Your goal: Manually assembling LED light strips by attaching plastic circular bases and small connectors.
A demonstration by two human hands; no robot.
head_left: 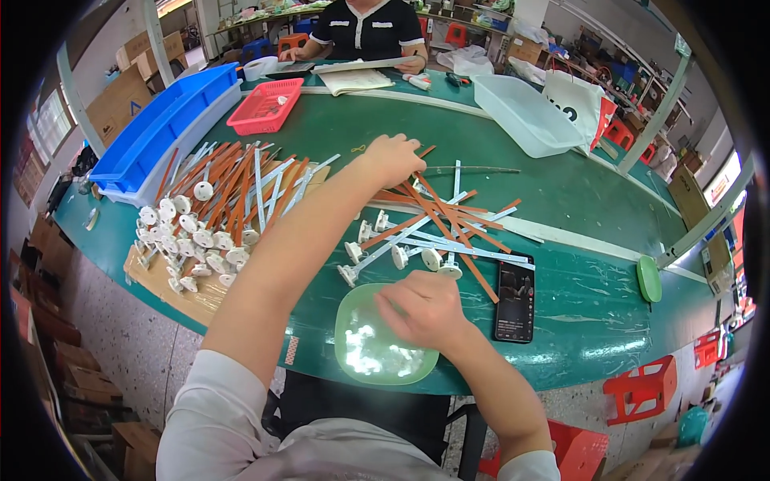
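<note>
My left hand [391,160] reaches far across the green table, fingers curled at the upper ends of orange and pale-blue strips [455,210]; what they hold is hidden. White round discs [399,256] sit at the near ends of several strips there. My right hand [427,309] hovers over the right side of a light-green tray [346,341], fingers bent together; anything between them is hidden. Shiny, hard-to-make-out contents lie in the tray. Left of my left forearm, a big heap of similar strips with white discs [203,191] rests partly on a cardboard sheet [164,290].
A phone [515,309] lies right of the tray, beneath some strip ends. Farther back are a blue bin [160,132], a red basket [265,120] and a translucent bin [525,116]. A person [369,36] sits opposite with papers. A green dish [649,279] stands at right.
</note>
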